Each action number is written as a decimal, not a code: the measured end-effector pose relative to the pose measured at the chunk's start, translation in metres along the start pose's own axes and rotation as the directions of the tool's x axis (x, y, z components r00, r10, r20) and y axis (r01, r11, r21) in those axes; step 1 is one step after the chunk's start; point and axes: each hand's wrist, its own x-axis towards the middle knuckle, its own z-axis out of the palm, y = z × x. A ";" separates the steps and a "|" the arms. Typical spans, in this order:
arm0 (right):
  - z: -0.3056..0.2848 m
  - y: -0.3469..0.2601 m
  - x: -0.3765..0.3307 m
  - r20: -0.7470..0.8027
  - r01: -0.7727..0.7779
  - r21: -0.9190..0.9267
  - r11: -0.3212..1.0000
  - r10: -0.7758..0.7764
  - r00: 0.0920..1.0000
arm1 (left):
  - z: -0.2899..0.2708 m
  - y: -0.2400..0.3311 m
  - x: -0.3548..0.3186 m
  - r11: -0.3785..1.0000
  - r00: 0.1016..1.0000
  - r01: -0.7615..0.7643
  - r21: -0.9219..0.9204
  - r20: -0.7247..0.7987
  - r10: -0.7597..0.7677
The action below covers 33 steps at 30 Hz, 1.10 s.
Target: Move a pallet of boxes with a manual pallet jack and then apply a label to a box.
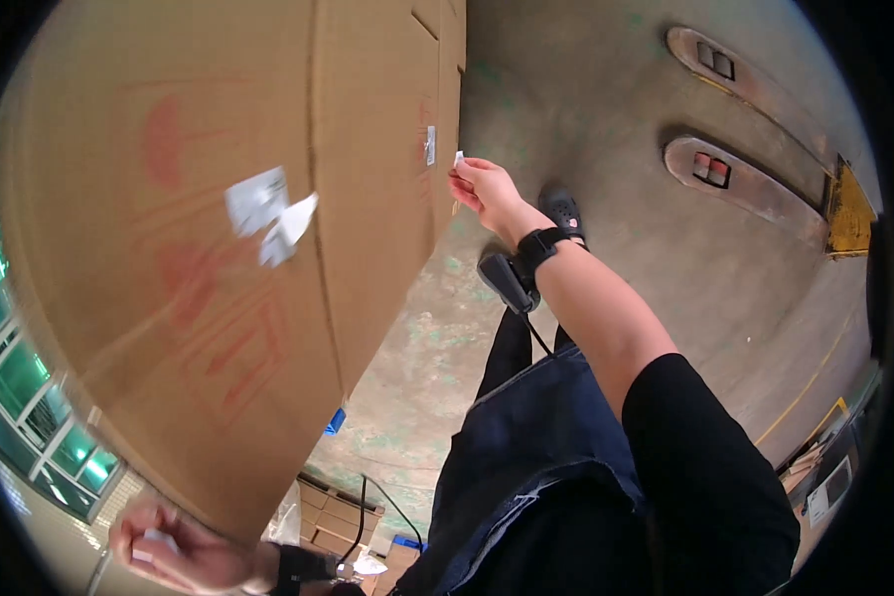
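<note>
A tall stack of brown cardboard boxes (228,199) with faded red markings fills the left half of the view. My right hand (482,187) is raised close to the stack's right edge, its fingers pinching a small white paper slip (458,158). A white label (430,145) sits on the box side just left of that hand. Two more white labels (270,214), one partly peeled, hang on the box front. My left hand (174,551) is low at the bottom left under the stack, curled around something small and white. Both wrists carry black straps with a device.
A pallet jack's two grey forks (735,174) lie on the concrete floor at the upper right, with a yellow part (849,214) at their end. Smaller cardboard boxes (333,517) and a blue object (336,421) sit on the floor below. Windows (10,377) line the left edge.
</note>
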 end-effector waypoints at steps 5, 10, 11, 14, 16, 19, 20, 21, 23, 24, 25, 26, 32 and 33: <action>0.003 0.020 0.044 -0.087 -0.053 0.154 0.987 0.067 0.994 | 0.025 0.004 0.003 0.787 0.968 -0.199 0.584 -0.008 0.250; 0.016 0.025 0.052 -0.101 -0.043 0.016 0.999 0.045 0.994 | 0.027 0.000 0.005 0.510 0.914 -0.342 0.789 0.153 0.376; 0.018 0.025 0.051 -0.115 -0.014 -0.011 1.000 0.012 0.993 | 0.030 0.001 0.005 0.555 0.932 -0.290 0.780 0.097 0.350; 0.015 0.023 0.054 -0.100 0.013 -0.041 0.999 -0.017 0.995 | 0.025 0.000 0.008 0.446 0.905 -0.356 0.821 0.185 0.383; 0.010 0.022 0.058 -0.071 0.005 -0.046 0.999 -0.009 0.997 | 0.026 0.000 0.009 0.370 0.883 -0.400 0.838 0.246 0.399; 0.005 0.021 0.058 0.041 -0.002 0.052 0.999 0.000 0.999 | 0.034 0.000 0.009 0.231 0.838 -0.462 0.857 0.336 0.430; 0.003 0.020 0.056 -0.036 0.039 0.110 0.993 -0.035 0.999 | 0.036 -0.001 0.010 0.170 0.814 -0.481 0.860 0.366 0.451; 0.002 0.019 0.054 -0.114 0.084 0.163 0.983 -0.066 0.991 | 0.034 0.000 0.010 0.165 0.813 -0.483 0.860 0.370 0.450; 0.003 0.010 0.053 -0.071 0.165 0.131 0.977 -0.157 0.985 | 0.027 0.003 0.010 0.252 0.862 -0.427 0.869 0.308 0.402; 0.006 0.007 0.053 -0.025 0.248 0.100 0.964 -0.246 0.969 | 0.023 0.006 0.011 0.246 0.860 -0.430 0.869 0.311 0.404; 0.005 0.003 0.058 -0.026 0.252 0.104 0.962 -0.251 0.968 | 0.020 0.008 0.011 0.226 0.863 -0.435 0.871 0.332 0.381; 0.006 -0.002 0.065 0.007 0.344 -0.025 0.939 -0.344 0.939 | 0.019 0.011 0.011 0.205 0.865 -0.441 0.874 0.353 0.357; 0.009 0.016 0.082 0.055 0.553 -0.430 0.714 -0.591 0.805 | 0.021 -0.009 0.005 0.429 0.918 -0.309 0.849 0.148 0.367; 0.014 0.016 0.077 0.052 0.537 -0.446 0.716 -0.579 0.814 | 0.022 -0.008 0.006 0.427 0.918 -0.311 0.849 0.151 0.368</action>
